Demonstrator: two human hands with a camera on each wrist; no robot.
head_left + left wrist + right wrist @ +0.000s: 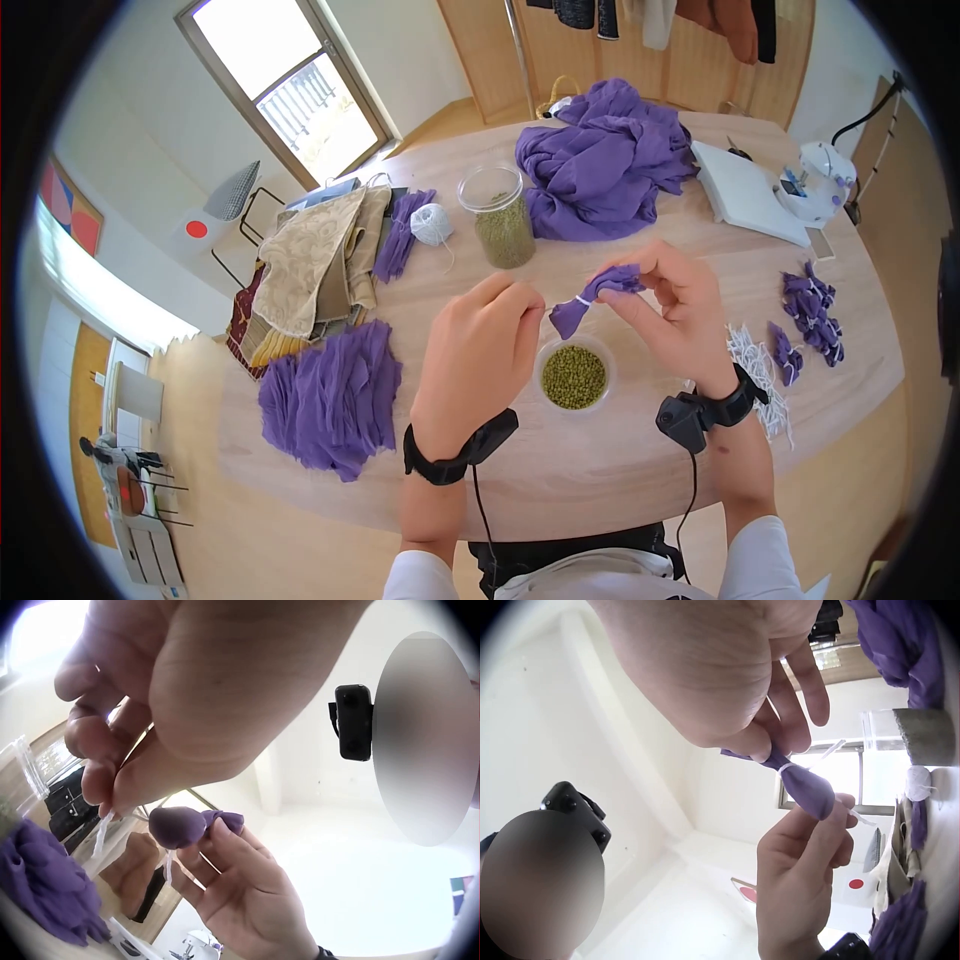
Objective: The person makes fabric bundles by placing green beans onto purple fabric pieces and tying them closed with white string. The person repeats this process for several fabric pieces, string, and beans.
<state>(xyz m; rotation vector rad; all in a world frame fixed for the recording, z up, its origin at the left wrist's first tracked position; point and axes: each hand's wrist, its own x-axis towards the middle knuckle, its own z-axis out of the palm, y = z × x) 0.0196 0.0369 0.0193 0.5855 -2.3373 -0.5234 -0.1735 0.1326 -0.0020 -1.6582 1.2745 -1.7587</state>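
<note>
A small purple cloth pouch (570,317), its neck wound with white string, hangs from the right hand (679,305), whose thumb and fingers pinch the gathered cloth above the string. The left hand (482,350) pinches a white string end (100,838) between thumb and finger, just left of the pouch. In the right wrist view the pouch (808,792) looks rounded and full, with another string end (831,749) sticking out beside the neck. Below the hands stands a small tub of green beans (574,377).
A jar of beans (503,230), a string ball (431,225) and a big purple cloth (608,165) lie beyond the hands. Purple pieces (335,400) and folded fabrics (310,260) are left; cut strings (757,375), tied pouches (812,315) and a sewing machine (822,180) right.
</note>
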